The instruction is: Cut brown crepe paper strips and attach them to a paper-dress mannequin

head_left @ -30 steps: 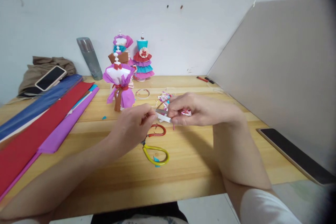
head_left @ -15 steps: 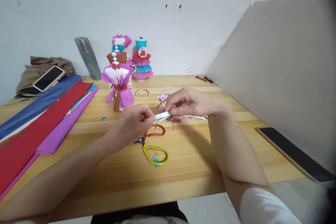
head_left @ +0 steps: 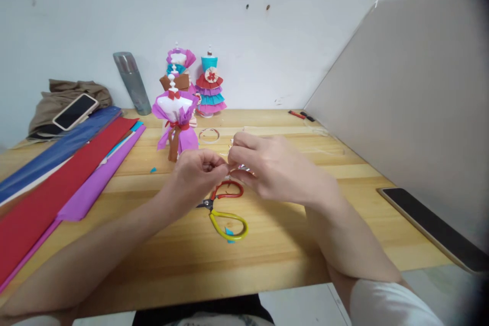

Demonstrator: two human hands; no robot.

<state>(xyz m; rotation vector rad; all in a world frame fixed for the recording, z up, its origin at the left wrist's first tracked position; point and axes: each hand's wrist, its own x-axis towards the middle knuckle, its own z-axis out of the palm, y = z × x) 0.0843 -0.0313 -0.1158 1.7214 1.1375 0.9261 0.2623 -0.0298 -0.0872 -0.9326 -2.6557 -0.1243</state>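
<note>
My left hand (head_left: 196, 175) is closed, thumb and forefinger pinching a white strip (head_left: 228, 178) that shows only as a small bit below the fingertips. My right hand (head_left: 271, 168) meets it from the right, its thumb and fingers pinched at the same strip and covering most of it. Just below both hands lie scissors (head_left: 229, 214) with one red and one yellow handle, their blades partly under my left hand. Behind my left hand stands a small white dress form in a purple paper dress (head_left: 187, 135) with red and brown bands.
More dressed forms (head_left: 211, 84) stand by the wall, near a grey bottle (head_left: 133, 84). Coloured sheets (head_left: 76, 163) cover the left side, with a phone (head_left: 75, 112) and brown cloth (head_left: 80, 89) behind. A dark phone-like slab (head_left: 431, 226) lies right. Scraps (head_left: 243, 167) lie behind my right hand.
My right hand has come down and left, over the white strip that showed between the hands before. My left hand stays nearly in place. The view has shifted slightly.
</note>
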